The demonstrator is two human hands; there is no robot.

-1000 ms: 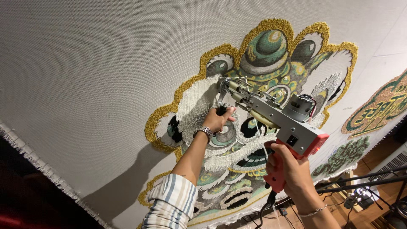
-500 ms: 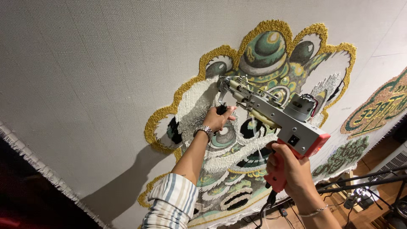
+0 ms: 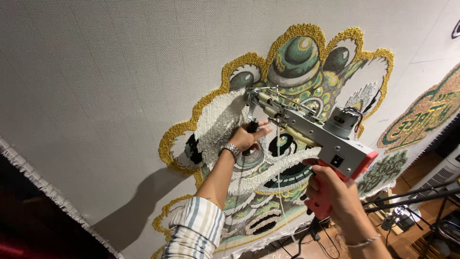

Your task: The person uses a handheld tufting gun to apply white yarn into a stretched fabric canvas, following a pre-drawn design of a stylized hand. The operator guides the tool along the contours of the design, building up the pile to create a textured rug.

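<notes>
Gripping grey tufting gun, red handle, against cloth.

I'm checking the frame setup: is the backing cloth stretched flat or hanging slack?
Stretched flat. The backing cloth shows no folds or sag around the tufted design, and the tufting gun presses against it.

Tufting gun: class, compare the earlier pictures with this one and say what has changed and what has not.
Hardly anything moved. The tufting gun keeps its tip against the cloth at the same spot. The left hand still holds the black front handle, the right hand still holds the red grip.
</notes>
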